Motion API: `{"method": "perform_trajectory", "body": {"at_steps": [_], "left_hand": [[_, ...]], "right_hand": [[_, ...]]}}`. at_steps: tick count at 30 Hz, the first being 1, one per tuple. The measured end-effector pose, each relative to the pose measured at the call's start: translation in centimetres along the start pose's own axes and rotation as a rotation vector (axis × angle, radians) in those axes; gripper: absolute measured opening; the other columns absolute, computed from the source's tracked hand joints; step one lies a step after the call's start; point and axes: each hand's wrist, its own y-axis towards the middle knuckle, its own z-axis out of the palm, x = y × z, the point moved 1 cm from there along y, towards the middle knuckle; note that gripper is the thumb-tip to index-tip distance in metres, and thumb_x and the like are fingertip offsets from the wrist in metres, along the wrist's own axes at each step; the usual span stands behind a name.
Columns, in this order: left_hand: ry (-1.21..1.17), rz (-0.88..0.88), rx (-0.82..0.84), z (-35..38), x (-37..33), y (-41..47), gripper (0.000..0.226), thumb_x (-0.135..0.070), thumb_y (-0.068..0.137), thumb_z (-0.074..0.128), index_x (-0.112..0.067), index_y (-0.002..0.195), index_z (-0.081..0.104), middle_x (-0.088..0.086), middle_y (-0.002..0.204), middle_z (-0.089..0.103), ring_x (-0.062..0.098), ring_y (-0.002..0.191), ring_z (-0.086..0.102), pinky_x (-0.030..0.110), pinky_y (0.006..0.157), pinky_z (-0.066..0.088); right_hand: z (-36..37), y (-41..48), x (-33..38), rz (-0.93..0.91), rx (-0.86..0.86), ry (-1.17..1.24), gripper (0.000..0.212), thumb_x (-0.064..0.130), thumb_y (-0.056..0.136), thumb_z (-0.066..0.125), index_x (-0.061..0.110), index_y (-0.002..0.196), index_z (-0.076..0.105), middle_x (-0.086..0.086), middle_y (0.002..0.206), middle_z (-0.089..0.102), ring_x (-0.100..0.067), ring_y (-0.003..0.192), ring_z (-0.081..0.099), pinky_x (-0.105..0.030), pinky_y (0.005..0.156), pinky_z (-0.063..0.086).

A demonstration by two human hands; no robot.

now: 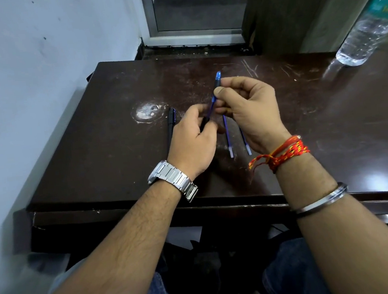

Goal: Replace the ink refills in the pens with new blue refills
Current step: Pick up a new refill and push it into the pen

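gripping pen [216, 87] between both hands, refills [227, 136] beneath

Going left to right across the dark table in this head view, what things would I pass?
White worn patch → black pen lying flat → left hand → two loose blue refills → right hand → clear plastic water bottle.

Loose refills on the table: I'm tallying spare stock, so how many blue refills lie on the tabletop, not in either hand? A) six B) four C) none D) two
D: two blue refills lie side by side on the dark table, partly under the right hand, while both hands hold a pen above them.
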Motion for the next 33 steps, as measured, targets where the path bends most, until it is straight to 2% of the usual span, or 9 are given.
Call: {"method": "perform_trajectory", "body": {"at_steps": [3,7,9,11,13,17,21,25,33], "left_hand": [[0.007,0.023,-0.06,-0.3,-0.1,0.2,0.033,-0.019,0.082,0.051,-0.021,0.114,0.058,-0.006,0.085,0.075,0.01,0.083,0.071,0.037,0.082,0.056],[0.06,0.022,-0.064,-0.7,-0.2,0.2,0.043,-0.02,0.083,0.049,-0.022,0.125,0.052,-0.01,0.083,0.073,0.011,0.082,0.069,0.031,0.078,0.054],[0.08,0.023,-0.062,-0.8,-0.3,0.0,0.044,-0.017,0.085,0.05,-0.019,0.129,0.05,-0.006,0.097,0.072,0.019,0.097,0.068,0.035,0.086,0.053],[0.12,0.049,-0.068,-0.7,-0.4,-0.1,0.046,-0.013,0.086,0.051,-0.016,0.132,0.049,0.0,0.113,0.069,0.021,0.109,0.063,0.035,0.094,0.049],[0.133,0.059,-0.078,-0.7,-0.5,0.0,0.044,-0.009,0.086,0.052,-0.015,0.13,0.051,-0.003,0.108,0.069,0.019,0.106,0.064,0.033,0.093,0.049],[0.102,0.032,-0.084,-0.7,-0.4,0.1,0.043,-0.008,0.087,0.054,-0.014,0.13,0.05,-0.001,0.105,0.072,0.019,0.102,0.068,0.04,0.094,0.052],[0.124,0.043,-0.103,-0.8,-0.4,0.1,0.042,-0.013,0.086,0.052,-0.017,0.128,0.051,-0.004,0.106,0.069,0.018,0.104,0.065,0.038,0.093,0.051],[0.105,0.008,-0.087,-0.8,-0.4,0.1,0.047,-0.016,0.084,0.052,-0.015,0.131,0.05,0.003,0.105,0.072,0.027,0.102,0.067,0.043,0.091,0.053],[0.142,0.035,-0.075,-0.6,-0.5,0.0,0.048,-0.015,0.084,0.053,-0.015,0.132,0.05,-0.001,0.117,0.07,0.016,0.113,0.063,0.04,0.1,0.049]], "right_hand": [[0.8,-0.5,-0.5,0.023,0.121,-0.048,0.017,-0.001,0.086,0.067,0.008,0.1,0.066,0.002,0.063,0.066,-0.002,0.045,0.055,-0.02,0.046,0.047],[1.3,-0.8,-0.8,-0.001,0.236,-0.114,0.012,0.001,0.087,0.065,0.01,0.089,0.072,0.008,0.059,0.063,0.002,0.047,0.051,-0.015,0.048,0.042],[1.2,-0.8,-0.8,0.006,0.256,-0.158,0.01,0.009,0.085,0.071,0.009,0.075,0.07,0.009,0.051,0.058,-0.002,0.047,0.048,-0.018,0.048,0.041],[0.8,-0.7,-0.8,0.02,0.199,-0.199,0.027,0.021,0.078,0.081,0.013,0.065,0.059,0.0,0.054,0.057,-0.011,0.052,0.05,-0.025,0.052,0.043],[0.6,-0.7,-0.8,0.067,0.127,-0.128,0.037,0.024,0.074,0.085,0.014,0.069,0.049,-0.003,0.056,0.054,-0.012,0.05,0.051,-0.025,0.05,0.044],[1.1,-0.7,-0.8,0.139,0.11,0.144,0.022,0.009,0.077,0.077,0.01,0.085,0.057,-0.002,0.065,0.061,-0.005,0.049,0.055,-0.018,0.045,0.044],[1.2,-0.8,-1.0,0.066,0.085,0.038,0.037,0.011,0.072,0.085,0.013,0.091,0.053,0.0,0.063,0.055,-0.011,0.053,0.054,-0.022,0.049,0.048],[1.5,-0.7,-1.0,0.123,0.117,0.121,0.022,0.0,0.079,0.074,0.008,0.096,0.063,0.003,0.064,0.064,-0.003,0.05,0.058,-0.017,0.05,0.048],[1.4,-0.8,-0.9,0.096,0.148,0.125,0.029,-0.003,0.076,0.078,0.004,0.101,0.066,-0.004,0.067,0.056,-0.004,0.046,0.052,-0.015,0.046,0.043]]}}
